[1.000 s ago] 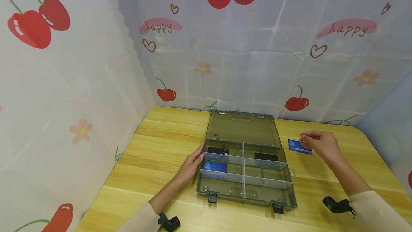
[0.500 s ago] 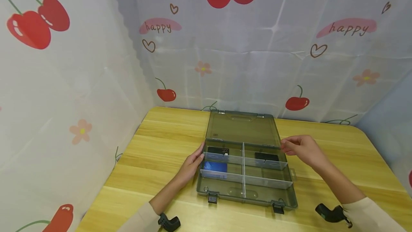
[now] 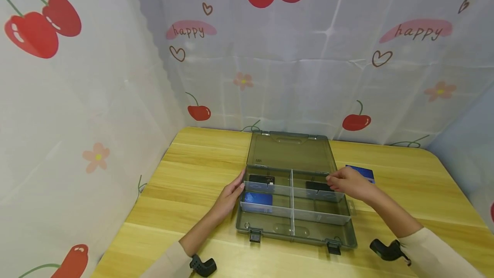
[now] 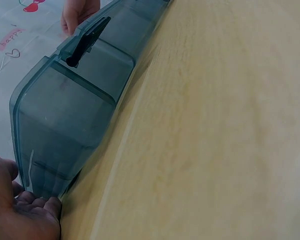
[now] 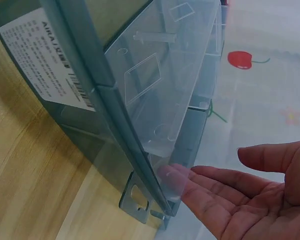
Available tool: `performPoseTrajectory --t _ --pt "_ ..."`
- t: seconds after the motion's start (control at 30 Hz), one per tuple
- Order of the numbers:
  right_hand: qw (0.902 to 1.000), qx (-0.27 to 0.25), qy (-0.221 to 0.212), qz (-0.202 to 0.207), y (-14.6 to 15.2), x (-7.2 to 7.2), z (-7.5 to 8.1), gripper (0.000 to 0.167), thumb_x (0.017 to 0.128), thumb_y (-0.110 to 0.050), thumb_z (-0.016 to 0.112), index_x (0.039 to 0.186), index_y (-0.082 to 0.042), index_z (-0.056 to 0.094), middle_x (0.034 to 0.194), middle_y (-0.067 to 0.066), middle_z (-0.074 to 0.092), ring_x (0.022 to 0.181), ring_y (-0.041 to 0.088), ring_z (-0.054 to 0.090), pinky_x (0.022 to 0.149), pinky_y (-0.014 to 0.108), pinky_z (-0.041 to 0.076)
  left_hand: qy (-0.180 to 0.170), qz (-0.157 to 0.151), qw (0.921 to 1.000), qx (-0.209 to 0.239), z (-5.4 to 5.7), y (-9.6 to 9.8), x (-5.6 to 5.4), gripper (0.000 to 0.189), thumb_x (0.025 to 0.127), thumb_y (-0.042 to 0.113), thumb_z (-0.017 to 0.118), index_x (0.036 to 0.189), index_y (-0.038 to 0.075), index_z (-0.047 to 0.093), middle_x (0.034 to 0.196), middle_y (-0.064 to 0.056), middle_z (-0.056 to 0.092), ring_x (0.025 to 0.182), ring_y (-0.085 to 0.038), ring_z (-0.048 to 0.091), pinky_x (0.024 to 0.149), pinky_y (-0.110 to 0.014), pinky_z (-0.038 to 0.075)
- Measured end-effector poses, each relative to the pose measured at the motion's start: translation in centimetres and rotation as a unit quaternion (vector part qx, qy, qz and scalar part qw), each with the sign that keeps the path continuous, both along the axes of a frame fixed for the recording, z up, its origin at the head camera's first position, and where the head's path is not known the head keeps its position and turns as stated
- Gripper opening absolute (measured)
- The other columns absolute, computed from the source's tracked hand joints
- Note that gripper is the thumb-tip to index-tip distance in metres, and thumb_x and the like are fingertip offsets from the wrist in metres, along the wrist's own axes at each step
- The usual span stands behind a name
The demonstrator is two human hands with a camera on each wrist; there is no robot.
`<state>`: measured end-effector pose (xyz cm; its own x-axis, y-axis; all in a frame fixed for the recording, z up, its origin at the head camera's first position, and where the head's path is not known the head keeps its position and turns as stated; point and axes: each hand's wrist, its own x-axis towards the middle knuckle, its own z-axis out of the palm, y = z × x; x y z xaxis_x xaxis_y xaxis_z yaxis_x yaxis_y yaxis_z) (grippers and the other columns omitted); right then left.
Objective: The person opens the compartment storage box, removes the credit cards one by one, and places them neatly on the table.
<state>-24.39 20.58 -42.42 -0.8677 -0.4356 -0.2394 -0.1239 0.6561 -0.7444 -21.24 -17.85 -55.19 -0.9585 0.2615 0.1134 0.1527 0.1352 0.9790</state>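
The left hand (image 3: 227, 197) grips the left side of the open grey box (image 3: 301, 240) on the wooden table (image 3: 189, 175). The right hand (image 3: 355, 183), fingers relaxed and empty, reaches into the far right compartment by a black card (image 3: 318, 186). One blue card (image 3: 367, 174) lies right of the box, another blue card (image 3: 257, 199) in the left middle compartment.

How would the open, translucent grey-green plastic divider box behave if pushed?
The box would probably slide, not tip: it sits broad and low on the yellow wooden table. Its translucent lid, hinged behind, might flap. The blue rectangular card inside could shift, having spare room.
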Motion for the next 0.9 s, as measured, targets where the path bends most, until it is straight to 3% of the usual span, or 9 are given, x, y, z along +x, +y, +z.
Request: performPoseTrajectory --t 0.07,0.13,0.17,0.23,0.63,0.9 --pt "0.9999 0.007 0.007 0.007 -0.3 -0.2 -0.2 0.033 0.106 -0.007 0.047 0.096 0.016 0.068 0.093 0.029 0.068 0.083 0.035 0.069 0.074 0.036 0.061 -0.001 0.002 1.0 -0.001 0.1 0.0 0.0 0.053 0.112 0.02 0.04 0.161 0.007 0.024 0.167 -0.006 0.02 0.154 -0.026 0.014 0.125 -0.043 0.014" --pt "0.9997 0.012 0.017 0.013 -0.4 -0.3 -0.4 0.04 0.106 -0.007 0.047 0.069 0.002 0.059 0.067 0.012 0.056 0.059 0.02 0.054 0.057 0.028 0.05 -0.003 0.002 1.0 -0.001 0.1 0.0 0.0 0.053 0.112 0.02 0.04 0.161 0.007 0.024 0.167 -0.005 0.02 0.154 -0.025 0.015 0.125 -0.042 0.014" --pt "0.9995 0.013 0.022 0.017 -0.5 -0.4 -0.5 0.044 0.106 -0.007 0.046 0.063 -0.005 0.05 0.06 0.005 0.046 0.053 0.015 0.042 0.052 0.027 0.041 -0.002 0.001 1.0 0.001 0.1 0.0 0.0 0.053 0.112 0.019 0.04 0.161 0.007 0.024 0.167 -0.005 0.019 0.154 -0.025 0.014 0.125 -0.043 0.014" --pt "0.9994 0.018 0.025 0.018 -0.6 -0.6 -0.8 0.048 0.107 -0.007 0.045 0.061 -0.016 0.034 0.055 -0.004 0.026 0.051 0.011 0.021 0.051 0.027 0.026 -0.002 0.0 1.0 0.002 0.1 0.0 0.1 0.053 0.112 0.019 0.04 0.161 0.007 0.024 0.167 -0.006 0.019 0.154 -0.025 0.014 0.125 -0.043 0.014" --pt "0.9996 0.024 0.009 0.016 -0.7 -1.3 -1.0 0.049 0.105 -0.005 0.042 0.059 -0.017 0.035 0.052 -0.005 0.029 0.048 0.011 0.024 0.055 0.03 0.032 0.0 0.001 1.0 -0.002 0.1 -0.1 -0.1 0.054 0.111 0.021 0.041 0.161 0.007 0.024 0.168 -0.006 0.019 0.154 -0.027 0.013 0.125 -0.045 0.012" --pt "0.9994 0.033 0.005 0.009 -1.0 -1.5 -1.5 0.049 0.103 -0.004 0.042 0.057 -0.017 0.035 0.051 -0.006 0.026 0.049 0.011 0.02 0.056 0.03 0.03 -0.005 0.0 1.0 -0.001 0.1 0.0 0.0 0.054 0.112 0.023 0.04 0.161 0.009 0.023 0.168 -0.004 0.018 0.154 -0.025 0.013 0.125 -0.043 0.013"
